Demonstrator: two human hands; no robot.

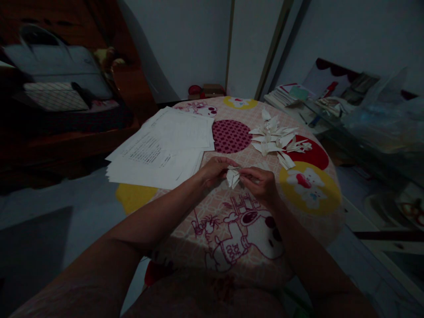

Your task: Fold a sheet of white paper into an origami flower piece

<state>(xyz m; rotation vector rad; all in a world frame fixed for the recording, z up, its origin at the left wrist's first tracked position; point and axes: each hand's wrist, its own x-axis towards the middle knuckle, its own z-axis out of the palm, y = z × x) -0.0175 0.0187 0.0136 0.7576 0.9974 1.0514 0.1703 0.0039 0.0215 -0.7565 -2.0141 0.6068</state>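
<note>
A small folded white paper (pixel 233 177) is held between my two hands above the middle of the round table. My left hand (pixel 217 170) pinches its upper left side. On the right, my right hand (pixel 260 182) has its fingers closed on the paper's right edge. Several folded white paper pieces (pixel 273 136) lie in a pile beyond my right hand. A stack of printed paper sheets (pixel 162 148) rests on the table to the left of my hands.
The round table has a patterned cloth (pixel 261 282). At the right stands a glass-topped cabinet with papers (pixel 286 95) and a clear plastic bag (pixel 380 115). A wooden bench at the left holds a light handbag (pixel 62 66) and a checked pouch (pixel 54 96).
</note>
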